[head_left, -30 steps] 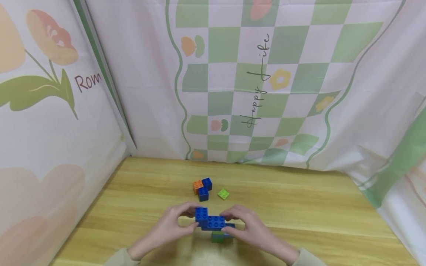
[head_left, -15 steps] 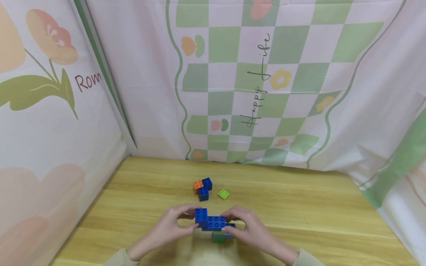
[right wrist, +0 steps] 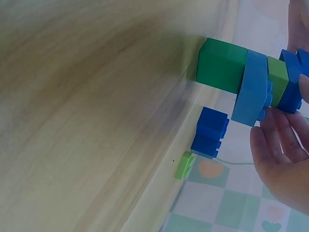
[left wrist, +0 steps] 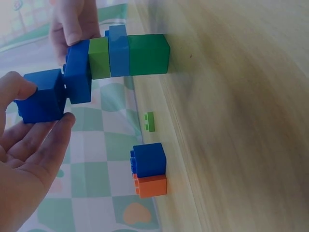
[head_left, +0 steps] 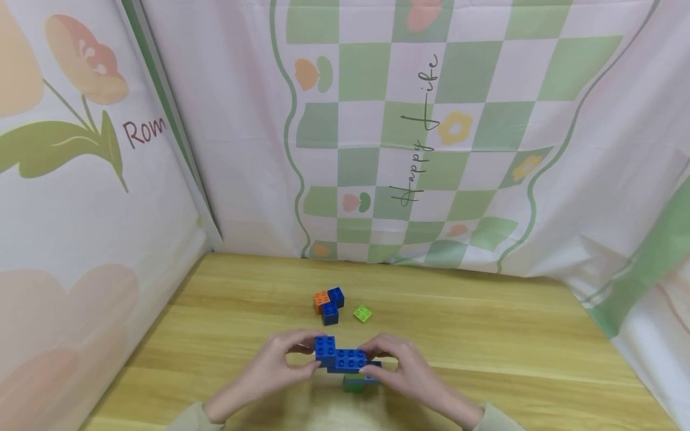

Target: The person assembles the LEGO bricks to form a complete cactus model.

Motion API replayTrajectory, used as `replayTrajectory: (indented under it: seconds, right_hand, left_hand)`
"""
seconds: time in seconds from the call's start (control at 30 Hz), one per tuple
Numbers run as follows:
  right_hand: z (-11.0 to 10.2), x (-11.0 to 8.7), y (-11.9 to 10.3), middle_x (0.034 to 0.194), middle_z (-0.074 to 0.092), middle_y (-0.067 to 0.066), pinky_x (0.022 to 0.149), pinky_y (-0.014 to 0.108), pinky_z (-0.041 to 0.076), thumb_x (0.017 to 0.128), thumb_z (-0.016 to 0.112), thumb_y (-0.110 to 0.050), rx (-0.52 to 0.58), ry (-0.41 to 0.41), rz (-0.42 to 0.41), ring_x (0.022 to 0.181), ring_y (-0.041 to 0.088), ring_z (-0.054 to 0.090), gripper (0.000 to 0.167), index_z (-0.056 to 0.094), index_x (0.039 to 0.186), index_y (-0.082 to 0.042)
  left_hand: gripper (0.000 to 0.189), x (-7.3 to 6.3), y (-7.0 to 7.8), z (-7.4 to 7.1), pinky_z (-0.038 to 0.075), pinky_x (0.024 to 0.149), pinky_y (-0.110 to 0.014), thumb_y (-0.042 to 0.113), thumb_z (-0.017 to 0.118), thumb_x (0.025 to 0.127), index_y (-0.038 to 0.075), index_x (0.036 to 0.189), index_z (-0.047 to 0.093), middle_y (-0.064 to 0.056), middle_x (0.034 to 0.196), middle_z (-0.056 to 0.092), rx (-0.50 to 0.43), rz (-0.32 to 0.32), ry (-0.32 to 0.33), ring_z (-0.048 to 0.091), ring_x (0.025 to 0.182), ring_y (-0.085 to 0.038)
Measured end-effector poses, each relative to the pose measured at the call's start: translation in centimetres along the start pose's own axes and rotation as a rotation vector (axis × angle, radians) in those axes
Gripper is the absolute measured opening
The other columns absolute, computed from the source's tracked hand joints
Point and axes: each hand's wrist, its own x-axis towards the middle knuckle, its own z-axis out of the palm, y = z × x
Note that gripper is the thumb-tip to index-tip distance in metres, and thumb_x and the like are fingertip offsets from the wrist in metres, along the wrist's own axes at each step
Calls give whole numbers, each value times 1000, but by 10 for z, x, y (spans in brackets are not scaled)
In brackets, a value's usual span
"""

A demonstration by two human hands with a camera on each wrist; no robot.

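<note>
"Brick tower [left wrist: 99, 60] standing where?"
"On the table [head_left: 485, 335], green end down, well apart from the far edge."
"And the fingers?"
"Clamped on the top blue brick [head_left: 325, 347] with the left hand [head_left: 288, 359], on the long blue brick [head_left: 349, 359] beneath with the right hand [head_left: 401, 365]."
"Nearer that edge?"
"Lime plate [head_left: 363, 314], orange brick [head_left: 321, 298], two blue bricks [head_left: 330, 316]."

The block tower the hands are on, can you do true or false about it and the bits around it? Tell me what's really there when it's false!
1. The tower has a dark green block at its bottom. True.
2. The left hand holds nothing. False: it grips the top blue block.
3. The right hand grips the long blue block. True.
4. The orange block stands all alone. False: two blue blocks are right beside it.
</note>
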Motion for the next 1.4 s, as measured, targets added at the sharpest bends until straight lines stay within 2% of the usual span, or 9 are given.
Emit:
replayTrajectory:
  seconds: [0.13, 0.2, 0.33, 0.57, 0.7, 0.93, 1.23, 1.4]
  right_hand:
    - [-1, 0, -1, 101, 73, 0, 82, 30, 62, 88, 73, -30, 4, -9, 24, 91, 3, 67, 29, 70, 111, -11]
    - [-1, 0, -1, 101, 73, 0, 83, 30, 62, 88, 73, -31, 10, -16, 40, 91, 4, 68, 30, 70, 111, -12]
    - [-2, 1, -2, 101, 73, 0, 83, 30, 62, 88, 73, -32, 19, -25, 59, 90, 5, 68, 31, 70, 111, -12]
    - [0, 2, -1, 101, 73, 1, 83, 28, 62, 87, 73, -31, 28, -26, 50, 90, 5, 68, 32, 70, 111, -11]
    - [-1, 2, -1, 102, 73, 1, 82, 30, 62, 87, 73, -32, 36, -30, 65, 90, 6, 69, 32, 70, 111, -11]
    - [0, 1, -2, 101, 73, 1, 82, 31, 62, 87, 74, -32, 31, -21, 59, 89, 6, 69, 32, 70, 111, -11]
    - [0, 0, -2, 101, 74, 1, 82, 29, 62, 87, 74, -30, 10, -4, 40, 90, 6, 69, 31, 70, 111, -11]
    - [0, 0, -1, 102, 73, 1, 82, 29, 62, 87, 75, -29, 12, -4, 34, 90, 4, 68, 31, 70, 111, -11]
  left_hand:
    - [43, 1, -2, 0, 62, 86, -30, 8, 74, 85, 3, 126, 63, -15, 118, 72, 2, 3, -8, 73, 96, -20]
    - [44, 1, -4, 1, 62, 86, -30, 6, 74, 84, 2, 126, 63, -14, 118, 72, 14, 20, -11, 73, 97, -18]
    - [46, 2, -7, 2, 60, 85, -22, 4, 75, 83, 4, 127, 63, -12, 119, 72, 51, 53, -14, 72, 98, -13]
    - [45, 3, -10, 1, 62, 83, -31, 5, 73, 85, 4, 129, 63, -13, 121, 71, 64, 70, -31, 72, 97, -15]
    - [44, 4, -10, 0, 62, 83, -29, 6, 72, 86, 3, 129, 62, -14, 120, 72, 77, 97, -41, 73, 97, -16]
    - [46, 4, -8, -1, 60, 84, -22, 7, 73, 85, 5, 130, 62, -11, 118, 72, 79, 65, -48, 71, 98, -11]
    - [45, 4, -9, -2, 62, 84, -31, 4, 74, 83, 4, 127, 64, -10, 115, 73, 76, 79, -87, 70, 99, -11]
    - [45, 4, -10, -2, 62, 84, -32, 4, 73, 84, 5, 127, 64, -10, 116, 72, 81, 89, -94, 71, 99, -11]
